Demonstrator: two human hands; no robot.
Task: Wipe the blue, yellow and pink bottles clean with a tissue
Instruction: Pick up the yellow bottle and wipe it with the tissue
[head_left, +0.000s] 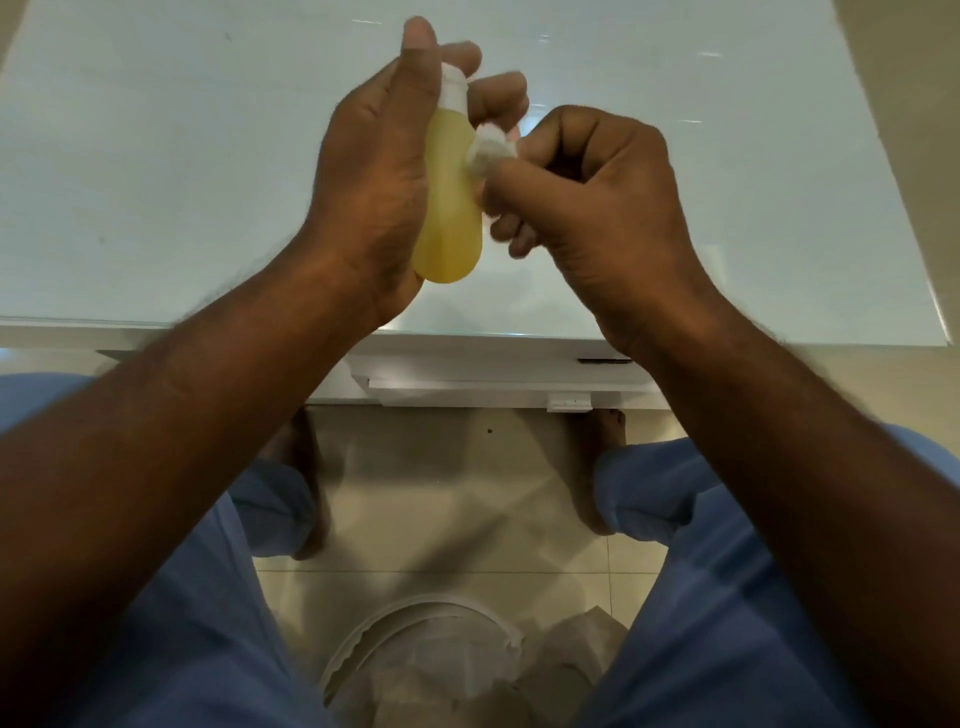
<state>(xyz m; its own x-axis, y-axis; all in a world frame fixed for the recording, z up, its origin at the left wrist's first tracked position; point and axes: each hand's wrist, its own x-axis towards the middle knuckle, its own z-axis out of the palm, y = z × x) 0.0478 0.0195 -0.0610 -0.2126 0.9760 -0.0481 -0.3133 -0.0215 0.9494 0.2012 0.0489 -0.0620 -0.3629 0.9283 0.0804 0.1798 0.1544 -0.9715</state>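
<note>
The yellow bottle (449, 202) was held in the air above the near part of the white glass-topped table (156, 156), clear of its surface. It was gripped by the left hand (374, 176), with the thumb laid along the near side of the bottle and pointing up past the white cap (456, 89), and the remaining fingers curled around the far side at the neck. The bottle was tilted, its cap directed away from the person and its rounded base toward the table edge. A wadded white tissue (491, 151) was pinched between the thumb and bent fingers of the right hand (592, 192) and was pressed against the right side of the bottle, just below the shoulder. The fingers of the right hand were drawn together into a closed fist around the tissue. The blue and pink bottles were not visible. Below the table edge, the person's blue trousers (727, 597), a tiled floor (441, 467) and a white bin (415, 654) lined with a bag were seen.
</note>
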